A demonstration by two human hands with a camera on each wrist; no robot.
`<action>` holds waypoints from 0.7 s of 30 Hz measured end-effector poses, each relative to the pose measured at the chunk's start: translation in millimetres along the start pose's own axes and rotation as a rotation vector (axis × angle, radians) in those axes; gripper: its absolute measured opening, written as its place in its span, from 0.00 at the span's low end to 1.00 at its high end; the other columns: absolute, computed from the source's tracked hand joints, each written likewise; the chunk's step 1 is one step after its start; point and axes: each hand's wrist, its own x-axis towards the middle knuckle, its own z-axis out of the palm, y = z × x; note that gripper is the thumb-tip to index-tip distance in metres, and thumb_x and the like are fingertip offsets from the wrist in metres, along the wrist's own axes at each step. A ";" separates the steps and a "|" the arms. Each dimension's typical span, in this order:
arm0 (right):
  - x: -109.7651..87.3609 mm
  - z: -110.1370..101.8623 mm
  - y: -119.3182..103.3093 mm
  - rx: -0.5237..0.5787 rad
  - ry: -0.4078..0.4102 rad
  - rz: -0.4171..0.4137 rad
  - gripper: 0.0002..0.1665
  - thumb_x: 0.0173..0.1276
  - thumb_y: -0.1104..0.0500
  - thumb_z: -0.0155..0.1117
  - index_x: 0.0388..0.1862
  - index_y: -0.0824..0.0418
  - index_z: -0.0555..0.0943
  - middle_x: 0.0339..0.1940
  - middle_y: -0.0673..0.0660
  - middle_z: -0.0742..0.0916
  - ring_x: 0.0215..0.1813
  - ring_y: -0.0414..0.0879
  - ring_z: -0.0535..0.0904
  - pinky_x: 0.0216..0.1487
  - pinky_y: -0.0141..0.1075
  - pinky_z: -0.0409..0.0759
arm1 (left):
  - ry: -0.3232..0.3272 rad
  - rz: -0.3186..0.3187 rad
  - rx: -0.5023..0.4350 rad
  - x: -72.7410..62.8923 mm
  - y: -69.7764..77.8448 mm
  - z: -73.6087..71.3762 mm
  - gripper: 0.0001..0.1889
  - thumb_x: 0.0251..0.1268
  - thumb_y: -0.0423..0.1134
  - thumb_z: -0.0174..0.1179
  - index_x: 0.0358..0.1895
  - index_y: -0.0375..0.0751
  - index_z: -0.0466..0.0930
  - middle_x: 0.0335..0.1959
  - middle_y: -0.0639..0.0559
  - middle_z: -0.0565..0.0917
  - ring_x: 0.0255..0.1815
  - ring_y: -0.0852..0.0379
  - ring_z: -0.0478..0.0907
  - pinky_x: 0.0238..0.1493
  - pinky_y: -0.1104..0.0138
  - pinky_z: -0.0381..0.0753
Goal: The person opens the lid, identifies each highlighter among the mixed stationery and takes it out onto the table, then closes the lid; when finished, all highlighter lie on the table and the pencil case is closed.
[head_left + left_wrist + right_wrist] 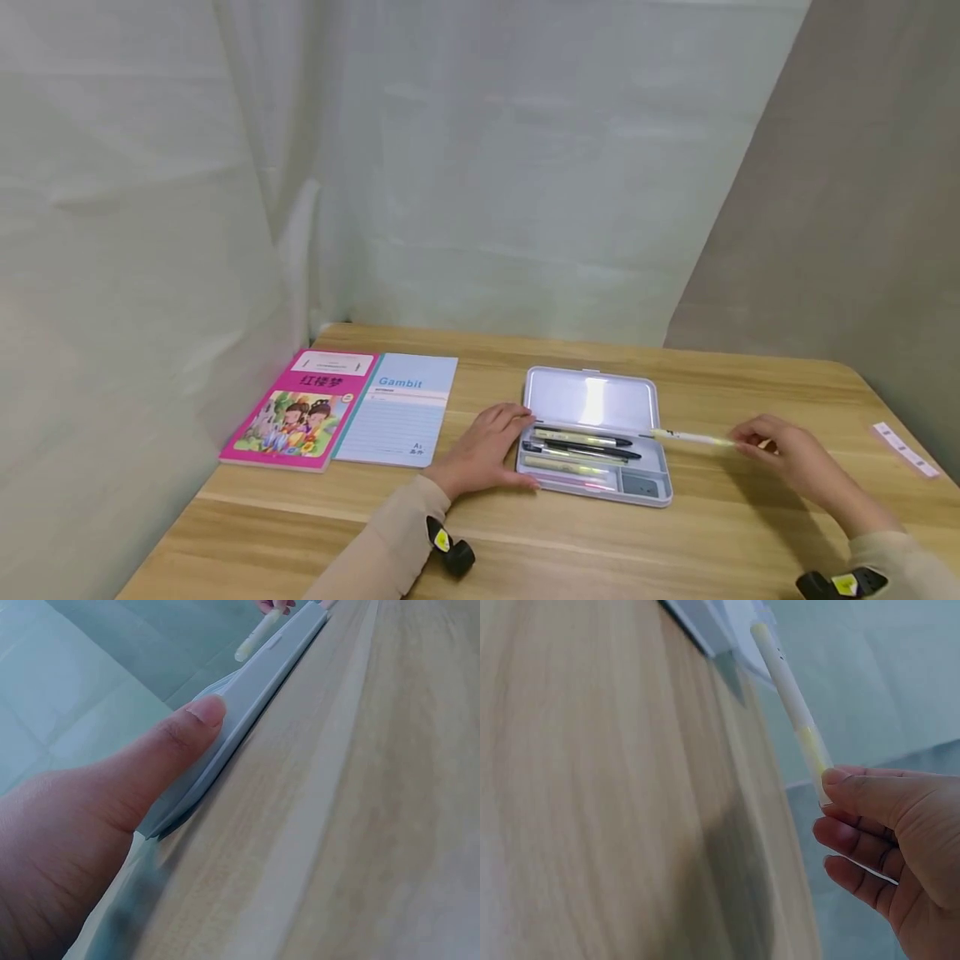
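Observation:
An open white pencil case (647, 492) lies on the table with its lid tilted back, several pens (585, 450) and a dark grey block in its compartments. My left hand (487, 450) holds the case's left end, the thumb (176, 742) against its front side and the fingers at the far left edge. With thumb and fingertips my right hand (783, 458) pinches one end of a white highlighter-like pen (784, 682) with yellow ends. The pen is raised, its other end pointing left to the case's right edge.
A pink picture-covered book (292, 417) lies at the left, with a light blue notebook (405, 408) beside it. A pale pink strip with white squares (905, 450) lies near the right table edge. Pale curtains (525, 167) hang behind the wooden table.

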 end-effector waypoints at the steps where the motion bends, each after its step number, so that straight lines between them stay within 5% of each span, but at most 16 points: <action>1: -1.5 0.5 1.8 0.005 0.004 0.005 0.08 0.57 0.68 0.69 0.34 0.58 0.83 0.29 0.46 0.82 0.33 0.22 0.71 0.26 0.26 0.73 | 0.001 0.002 -0.002 -0.2 0.2 -0.2 0.51 0.46 0.73 0.61 0.71 0.47 0.62 0.71 0.52 0.65 0.74 0.51 0.58 0.77 0.56 0.56; 21: -15.1 9.2 27.5 0.049 -0.019 0.113 0.07 0.57 0.68 0.69 0.33 0.59 0.84 0.30 0.46 0.83 0.34 0.21 0.71 0.28 0.25 0.77 | 0.011 -0.002 -0.003 -0.8 0.4 1.0 0.51 0.46 0.74 0.61 0.71 0.48 0.62 0.71 0.52 0.65 0.74 0.50 0.58 0.77 0.55 0.56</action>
